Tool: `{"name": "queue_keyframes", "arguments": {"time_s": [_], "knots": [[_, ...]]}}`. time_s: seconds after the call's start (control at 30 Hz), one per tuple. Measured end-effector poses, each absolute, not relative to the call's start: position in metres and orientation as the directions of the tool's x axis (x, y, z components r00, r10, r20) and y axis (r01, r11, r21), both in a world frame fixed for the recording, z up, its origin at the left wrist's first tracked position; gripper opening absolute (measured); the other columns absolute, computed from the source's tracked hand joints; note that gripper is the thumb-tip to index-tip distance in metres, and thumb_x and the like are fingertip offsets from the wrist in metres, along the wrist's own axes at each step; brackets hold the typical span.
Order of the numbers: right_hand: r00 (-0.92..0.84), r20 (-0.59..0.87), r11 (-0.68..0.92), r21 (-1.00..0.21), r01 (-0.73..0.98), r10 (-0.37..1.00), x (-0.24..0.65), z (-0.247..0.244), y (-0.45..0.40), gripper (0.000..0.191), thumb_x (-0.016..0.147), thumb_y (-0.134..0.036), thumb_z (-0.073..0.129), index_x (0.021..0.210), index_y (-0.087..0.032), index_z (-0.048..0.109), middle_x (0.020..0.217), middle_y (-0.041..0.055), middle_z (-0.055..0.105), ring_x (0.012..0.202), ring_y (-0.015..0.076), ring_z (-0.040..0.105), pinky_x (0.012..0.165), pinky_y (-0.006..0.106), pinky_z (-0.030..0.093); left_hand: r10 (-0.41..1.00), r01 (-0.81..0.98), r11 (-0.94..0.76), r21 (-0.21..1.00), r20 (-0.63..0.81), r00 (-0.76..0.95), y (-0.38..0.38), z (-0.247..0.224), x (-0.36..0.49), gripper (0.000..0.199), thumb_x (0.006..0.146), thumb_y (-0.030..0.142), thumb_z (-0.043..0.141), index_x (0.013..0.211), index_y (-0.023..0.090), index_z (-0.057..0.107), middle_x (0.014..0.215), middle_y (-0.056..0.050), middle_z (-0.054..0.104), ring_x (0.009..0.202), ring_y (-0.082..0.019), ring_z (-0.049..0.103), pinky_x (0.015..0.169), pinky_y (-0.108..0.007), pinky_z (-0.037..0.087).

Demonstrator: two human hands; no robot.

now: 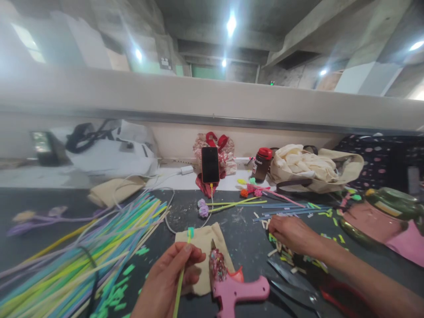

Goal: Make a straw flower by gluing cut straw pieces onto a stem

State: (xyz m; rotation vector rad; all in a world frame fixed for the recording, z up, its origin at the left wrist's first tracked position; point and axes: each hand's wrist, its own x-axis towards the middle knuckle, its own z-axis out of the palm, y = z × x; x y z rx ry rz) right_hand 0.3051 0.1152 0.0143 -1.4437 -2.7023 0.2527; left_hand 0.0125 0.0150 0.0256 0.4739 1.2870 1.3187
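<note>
Two hands of yours are working over the dark table (238, 226). Your left hand (170, 276) is pinching a thin green stick (179, 289) between thumb and fingers, with hardly any gap, and a small teal bit (191, 231) is sitting at its top. Your right hand (293, 234) is reaching down to a pile of little cut bits (287, 255); its fingers are curling, but I cannot tell how far open they are or whether they are holding any. Between your hands, a pink glue gun (241, 289) is lying with its tip over a tan cloth (220, 234). Scissors (293, 280) are lying near your right arm.
</note>
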Motion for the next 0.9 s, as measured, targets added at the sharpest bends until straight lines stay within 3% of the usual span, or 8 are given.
{"name": "queue_keyframes", "arguments": {"time_s": [0.23,0.47,0.63,0.9], "knots": [[-0.426,0.063,0.395,-0.517,0.760,0.903,0.308,0.033,0.108,0.008,0.081,-0.020,0.050,0.074,-0.018,0.055,0.063,-0.0029,0.055,0.056,0.0121,0.049,0.052,0.023,0.035,0.901,-0.443,0.297,0.846,-0.403,-0.164,0.014,0.022,0.012,0.020,0.068,0.034,0.068,0.065,0.015,0.061,0.066,-0.002,0.066,0.051,-0.008,0.052,0.049,-0.016,0.041],[-0.401,-0.020,0.212,-0.824,0.526,0.916,0.281,0.033,0.095,0.017,0.074,-0.029,0.056,0.085,-0.017,0.060,0.069,-0.0020,0.057,0.062,0.0129,0.052,0.055,0.022,0.040,0.906,-0.501,0.365,0.785,-0.423,-0.003,0.009,0.020,0.019,0.019,0.067,0.030,0.070,0.062,0.014,0.061,0.055,-0.002,0.063,0.045,-0.006,0.049,0.040,-0.012,0.035],[-0.441,-0.118,0.072,-0.918,0.391,0.890,0.239,0.031,0.076,0.013,0.072,-0.029,0.058,0.075,-0.017,0.062,0.056,-0.0039,0.055,0.050,0.0103,0.050,0.049,0.021,0.039,0.897,-0.506,0.415,0.756,-0.434,0.087,0.003,0.020,0.026,0.019,0.065,0.031,0.071,0.062,0.014,0.062,0.049,-0.001,0.062,0.032,-0.004,0.043,0.032,-0.012,0.032],[-0.556,-0.228,-0.113,-0.966,0.234,0.799,0.179,0.029,0.060,0.012,0.073,-0.027,0.060,0.070,-0.016,0.061,0.052,-0.0048,0.056,0.042,0.0064,0.044,0.043,0.017,0.033,0.901,-0.661,0.332,0.673,-0.433,0.012,0.005,0.019,0.026,0.018,0.060,0.025,0.074,0.065,0.013,0.063,0.056,-0.002,0.064,0.039,-0.007,0.051,0.034,-0.014,0.040]]}}
